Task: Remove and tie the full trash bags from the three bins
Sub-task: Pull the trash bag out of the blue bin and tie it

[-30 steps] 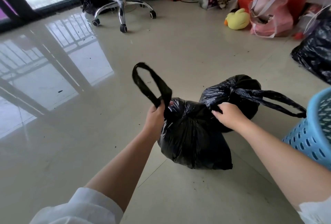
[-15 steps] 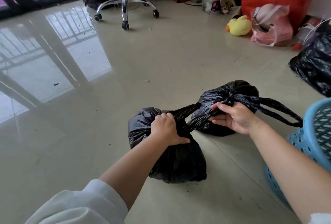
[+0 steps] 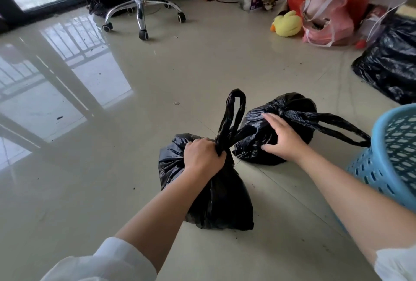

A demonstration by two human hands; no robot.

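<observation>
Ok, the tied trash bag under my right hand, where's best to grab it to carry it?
Take the long handle loop trailing from the tied trash bag toward the blue basket. Come from above on the right; it lies free.

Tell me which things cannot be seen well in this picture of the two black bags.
Head view only:
- Contents of the near bag and far bag: hidden by black plastic.
- Near bag's knot: covered by the left hand.
- Blue basket: cut off by the right edge.
- Big black bag: also cut off there.
</observation>
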